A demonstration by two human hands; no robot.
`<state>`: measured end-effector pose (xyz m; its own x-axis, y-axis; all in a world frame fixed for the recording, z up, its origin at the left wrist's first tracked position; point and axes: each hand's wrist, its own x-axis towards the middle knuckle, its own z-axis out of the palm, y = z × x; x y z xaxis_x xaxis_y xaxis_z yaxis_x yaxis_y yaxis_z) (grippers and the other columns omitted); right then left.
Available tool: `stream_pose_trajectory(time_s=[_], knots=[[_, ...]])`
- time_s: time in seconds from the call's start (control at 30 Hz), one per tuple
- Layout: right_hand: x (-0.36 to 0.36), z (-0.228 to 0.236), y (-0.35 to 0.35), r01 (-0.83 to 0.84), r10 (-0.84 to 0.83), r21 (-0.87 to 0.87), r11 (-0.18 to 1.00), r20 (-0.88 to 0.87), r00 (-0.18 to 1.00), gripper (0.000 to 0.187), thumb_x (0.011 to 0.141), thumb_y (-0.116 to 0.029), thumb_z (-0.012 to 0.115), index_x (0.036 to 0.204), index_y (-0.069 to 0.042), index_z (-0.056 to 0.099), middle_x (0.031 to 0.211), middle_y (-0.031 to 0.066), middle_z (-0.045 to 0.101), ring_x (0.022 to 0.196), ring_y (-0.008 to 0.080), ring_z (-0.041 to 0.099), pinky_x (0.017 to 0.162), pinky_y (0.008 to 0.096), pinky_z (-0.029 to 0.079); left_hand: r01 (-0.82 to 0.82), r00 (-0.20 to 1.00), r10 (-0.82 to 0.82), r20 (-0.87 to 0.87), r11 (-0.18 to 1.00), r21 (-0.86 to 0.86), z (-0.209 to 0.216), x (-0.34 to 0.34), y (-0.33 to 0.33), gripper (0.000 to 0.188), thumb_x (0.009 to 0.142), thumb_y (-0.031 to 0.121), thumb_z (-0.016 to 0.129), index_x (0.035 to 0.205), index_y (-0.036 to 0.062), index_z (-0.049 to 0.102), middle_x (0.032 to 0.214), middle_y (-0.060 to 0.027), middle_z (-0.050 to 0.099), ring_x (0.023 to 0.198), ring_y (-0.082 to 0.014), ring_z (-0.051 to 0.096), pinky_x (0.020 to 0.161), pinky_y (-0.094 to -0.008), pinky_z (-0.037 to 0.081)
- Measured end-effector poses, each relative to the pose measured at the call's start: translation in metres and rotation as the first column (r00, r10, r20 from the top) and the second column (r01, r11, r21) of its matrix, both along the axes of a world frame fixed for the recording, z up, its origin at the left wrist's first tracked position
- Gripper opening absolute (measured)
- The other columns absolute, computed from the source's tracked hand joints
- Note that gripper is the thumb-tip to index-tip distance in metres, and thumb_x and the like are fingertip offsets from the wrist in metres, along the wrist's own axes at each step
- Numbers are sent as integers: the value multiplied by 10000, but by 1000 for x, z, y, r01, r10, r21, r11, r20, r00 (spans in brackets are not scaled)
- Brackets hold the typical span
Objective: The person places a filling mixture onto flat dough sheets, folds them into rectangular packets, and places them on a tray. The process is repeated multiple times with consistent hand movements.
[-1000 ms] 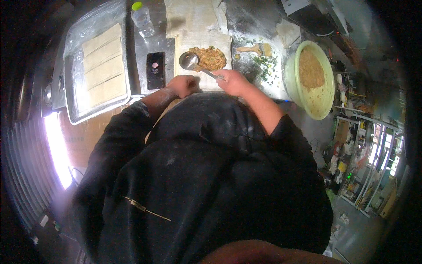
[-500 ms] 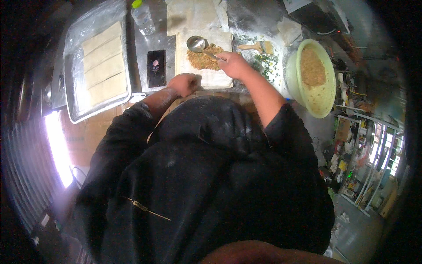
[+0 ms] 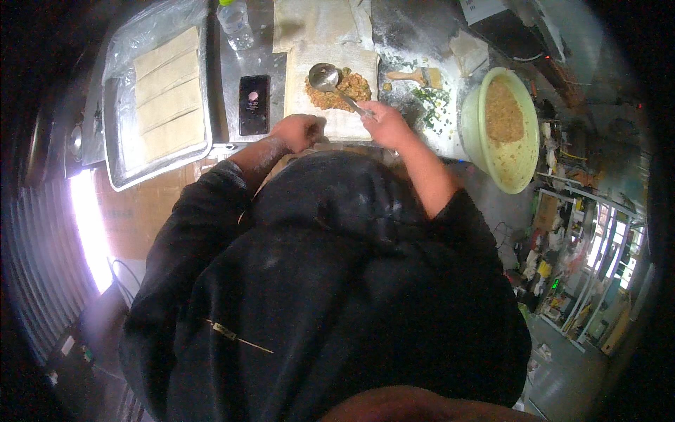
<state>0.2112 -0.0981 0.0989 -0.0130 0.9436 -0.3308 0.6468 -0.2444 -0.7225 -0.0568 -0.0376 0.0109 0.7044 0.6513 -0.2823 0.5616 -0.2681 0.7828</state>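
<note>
My right hand (image 3: 387, 125) is closed round the handle of a metal ladle (image 3: 324, 77). The ladle's round bowl rests on or just above a patch of crumbly brown filling (image 3: 349, 87). Under the filling lies a pale, floured dough sheet (image 3: 297, 88) on the metal worktop. At the sheet's near left corner sits my left hand (image 3: 298, 132) with its fingers curled in; whether they pinch anything is hidden. A phone (image 3: 254, 105) with its screen lit lies just beyond and left of that hand.
To the left, a plastic-lined metal tray (image 3: 119, 151) holds several dough strips (image 3: 167, 95). A bottle (image 3: 237, 28) stands behind the phone. At right are a brush (image 3: 422, 77), chopped greens (image 3: 434, 109) and a pale green bowl (image 3: 511, 179) of filling. More dough (image 3: 320, 21) lies farther back.
My right hand has drawn nearer to my body and slightly right, bringing the ladle with it over the filling. My left hand stays at the dough's corner. The view has shifted a little.
</note>
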Motion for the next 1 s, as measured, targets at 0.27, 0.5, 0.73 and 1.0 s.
stream_pose_trajectory(time_s=[0.27, 0.5, 0.73, 1.0], knots=[[44, 40, -58, -116, 97, 38, 993, 337, 937, 432, 951, -192, 619, 1381, -171, 591, 1031, 228, 714, 924, 402, 694, 824, 440, 548, 54, 998, -57, 38, 995, 89, -1, -3, 3, 406, 888, 439, 709, 1012, 53, 686, 915, -203, 697, 874, -391, 679, 795, -469, 533], [17, 37, -45, -279, 353, -222, 934, 457, 817, 485, 943, -190, 615, 1411, -315, 578, 853, 252, 667, 788, 416, 666, 714, 511, 527, 45, 999, -47, 15, 992, 117, 1, -3, -1, 335, 882, 382, 699, 1011, 74, 673, 954, -182, 699, 925, -382, 674, 804, -467, 527], [35, 24, -52, -278, 289, -86, 957, 407, 867, 470, 965, -176, 588, 1428, -258, 576, 777, 160, 646, 662, 290, 635, 617, 418, 521, 12, 1000, -11, -24, 999, 50, 0, -2, 0, 312, 870, 352, 701, 1029, 85, 673, 982, -172, 705, 959, -375, 675, 807, -464, 526], [24, 27, -42, 126, -242, -378, 917, -277, 930, 430, 1006, -178, 553, 1435, -150, 571, 717, 6, 577, 560, 96, 508, 490, 271, 440, 37, 999, -39, 26, 996, 85, -4, -1, 2, 296, 866, 329, 699, 1015, 74, 675, 923, -169, 705, 905, -383, 676, 785, -459, 528]])
